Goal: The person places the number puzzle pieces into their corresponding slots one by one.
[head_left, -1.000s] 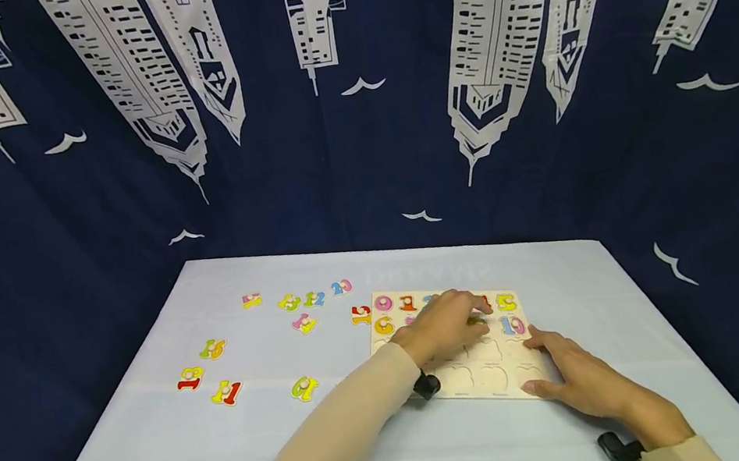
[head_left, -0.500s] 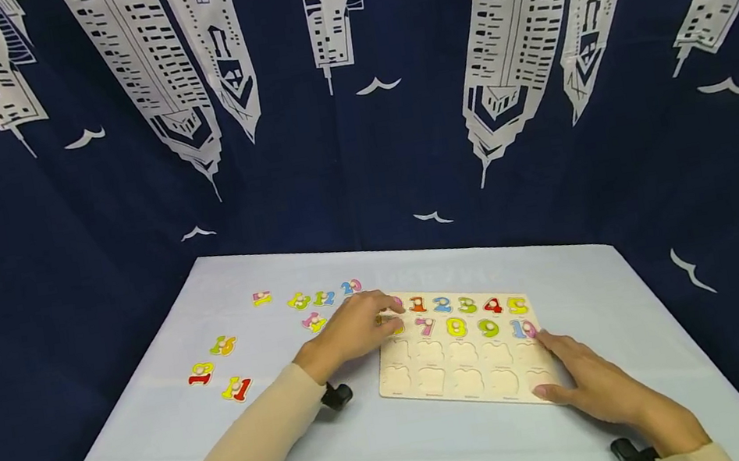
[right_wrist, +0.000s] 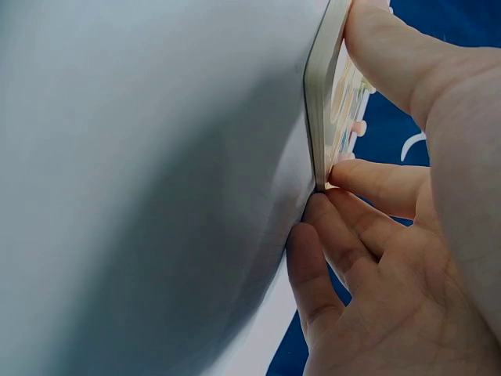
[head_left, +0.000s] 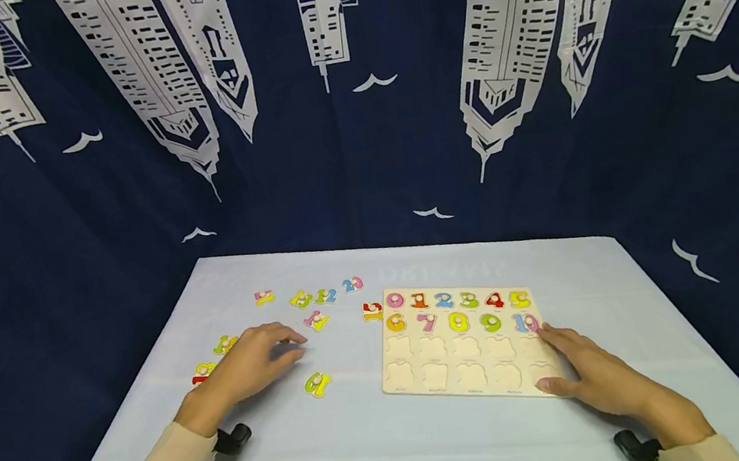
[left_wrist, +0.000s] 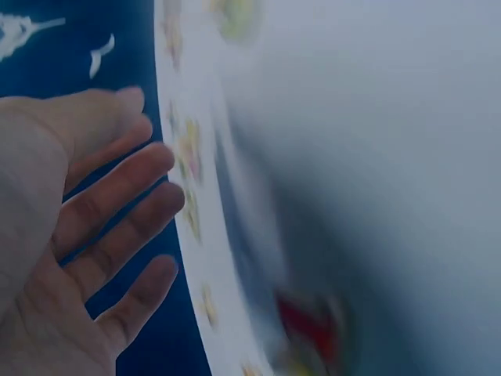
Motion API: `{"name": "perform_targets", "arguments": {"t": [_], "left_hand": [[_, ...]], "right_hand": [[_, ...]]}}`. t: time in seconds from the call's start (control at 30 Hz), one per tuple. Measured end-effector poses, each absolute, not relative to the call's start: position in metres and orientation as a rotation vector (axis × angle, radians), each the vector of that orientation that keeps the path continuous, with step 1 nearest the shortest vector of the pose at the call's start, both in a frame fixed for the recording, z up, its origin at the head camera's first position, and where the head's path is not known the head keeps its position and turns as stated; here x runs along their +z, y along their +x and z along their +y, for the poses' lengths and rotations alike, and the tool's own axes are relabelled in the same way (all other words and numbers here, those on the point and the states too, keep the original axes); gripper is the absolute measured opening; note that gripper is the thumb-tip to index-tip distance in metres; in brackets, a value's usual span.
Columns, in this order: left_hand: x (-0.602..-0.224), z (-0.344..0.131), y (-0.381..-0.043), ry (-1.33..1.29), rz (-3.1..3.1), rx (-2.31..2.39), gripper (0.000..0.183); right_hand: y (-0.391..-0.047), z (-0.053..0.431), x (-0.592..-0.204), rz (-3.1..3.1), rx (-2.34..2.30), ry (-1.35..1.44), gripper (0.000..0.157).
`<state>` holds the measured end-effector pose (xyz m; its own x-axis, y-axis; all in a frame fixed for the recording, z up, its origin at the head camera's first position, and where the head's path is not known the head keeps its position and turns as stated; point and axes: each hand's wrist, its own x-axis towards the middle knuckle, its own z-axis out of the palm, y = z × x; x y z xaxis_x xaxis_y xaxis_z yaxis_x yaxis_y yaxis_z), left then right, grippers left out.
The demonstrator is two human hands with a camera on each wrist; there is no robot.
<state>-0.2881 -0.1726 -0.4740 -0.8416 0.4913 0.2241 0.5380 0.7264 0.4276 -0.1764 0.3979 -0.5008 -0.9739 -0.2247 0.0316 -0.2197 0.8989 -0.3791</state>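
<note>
Curtained work nook: skyline-print cloth, white table.

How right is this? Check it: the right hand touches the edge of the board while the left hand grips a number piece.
The left hand is wrong: it grips nothing, and the left wrist view shows its fingers spread and empty. The right hand does touch the edge of the board.
</note>
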Motion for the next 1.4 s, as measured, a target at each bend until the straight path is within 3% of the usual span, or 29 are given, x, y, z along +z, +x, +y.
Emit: {"name": "perform_targets", "arguments": {"t": [0.23, 0.43, 1.03, 1.4], "left_hand": [[-0.486, -0.239, -0.269, -0.76, -2.873, -0.776, 0.02], [-0.49, -0.266, -0.264, -0.758, -2.896, -0.794, 0.02], [-0.497, -0.267, -0.263, -0.724, -2.815, -0.829, 0.023], [-0.492, -0.254, -0.265, -0.74, -2.77, -0.811, 0.022]], "right_hand": [[-0.174, 0.397, -0.503, 3.052, -0.622, -0.355, 0.102], [-0.175, 0.398, -0.501, 3.061, -0.614, -0.356, 0.102], [-0.179, 0.4, -0.495, 3.068, -0.585, -0.395, 0.096], [-0.19, 0.402, -0.476, 2.952, -0.574, -0.414, 0.102]]}}
